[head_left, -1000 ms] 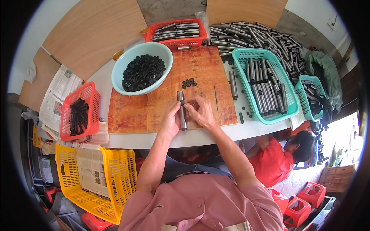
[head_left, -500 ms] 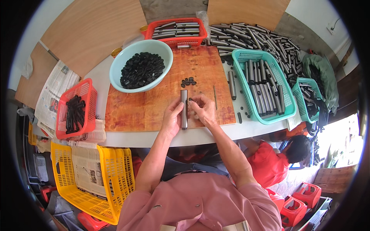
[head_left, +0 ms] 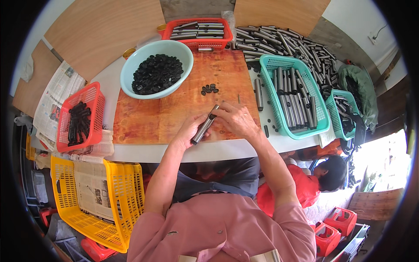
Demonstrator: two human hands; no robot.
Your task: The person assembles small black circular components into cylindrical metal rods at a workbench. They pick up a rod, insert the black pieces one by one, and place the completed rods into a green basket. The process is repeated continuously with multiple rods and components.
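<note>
A shiny steel tube [head_left: 202, 132] lies slantwise over the near part of the wooden board, its upper end toward the right. My left hand [head_left: 188, 131] is closed round its lower half. At the upper end my right hand [head_left: 238, 120] pinches and presses against the tube, where a small black plug [head_left: 212, 116] shows at the tube's side; the fingertips partly hide it. Just beyond my hands, several loose black plugs [head_left: 209, 89] lie in a small group on the board. A thin rod [head_left: 238, 98] lies near my right hand, partly covered by it.
A pale blue basin [head_left: 186, 72] of black plugs stands at the far left of the wooden board [head_left: 148, 124]. Teal [head_left: 321, 129] and red [head_left: 227, 40] baskets hold tubes; another red basket [head_left: 99, 114] holds black parts. Loose tubes [head_left: 288, 41] are heaped behind. A person in red [head_left: 290, 187] sits at the right.
The tube has gone from upright to slanted, its top leaning right. My right hand has brought the black plug against the tube's upper end. The view has shifted slightly.
</note>
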